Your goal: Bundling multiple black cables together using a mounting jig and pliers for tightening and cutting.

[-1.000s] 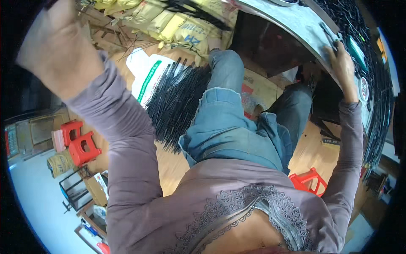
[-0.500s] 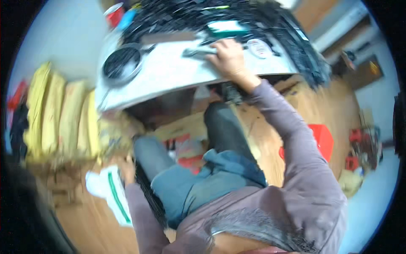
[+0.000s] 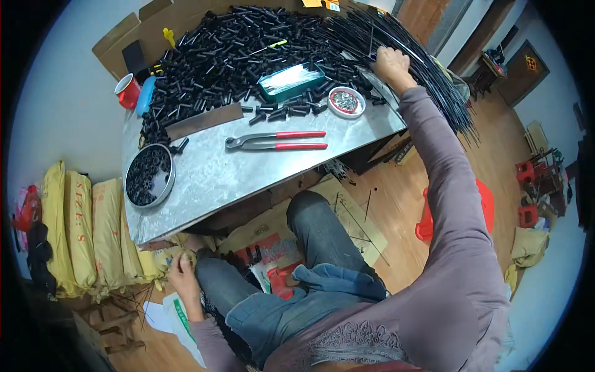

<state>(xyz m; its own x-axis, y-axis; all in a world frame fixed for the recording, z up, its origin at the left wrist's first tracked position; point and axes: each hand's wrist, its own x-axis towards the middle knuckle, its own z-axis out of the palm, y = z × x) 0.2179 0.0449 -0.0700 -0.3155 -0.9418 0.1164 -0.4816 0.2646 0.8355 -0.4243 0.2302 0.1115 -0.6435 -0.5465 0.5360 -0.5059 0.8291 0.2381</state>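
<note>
My right hand (image 3: 392, 62) reaches to the far right of the table, its fingers curled at the near end of a bundle of long thin black rods (image 3: 427, 80). One thin black rod (image 3: 372, 38) stands up at its fingertips and appears pinched there. Down beside my left thigh, my left hand (image 3: 184, 279) has its fingers drawn together; whatever is between them is too small to make out. Pincers (image 3: 297, 140) with red handles lie on the metal table (image 3: 204, 180), away from both hands.
A large heap of short black tubes (image 3: 211, 62) covers the table's back. Around it are a teal box of thin white pieces (image 3: 291, 82), a dish of small metal parts (image 3: 347, 101), a round tin of black rings (image 3: 150, 176) and a red cup (image 3: 127, 91). Yellow sacks (image 3: 77, 229) stand left.
My right hand has left the pincers on the table and moved away to the right, onto the rods. The view has shifted, and my left hand stays low by my thigh.
</note>
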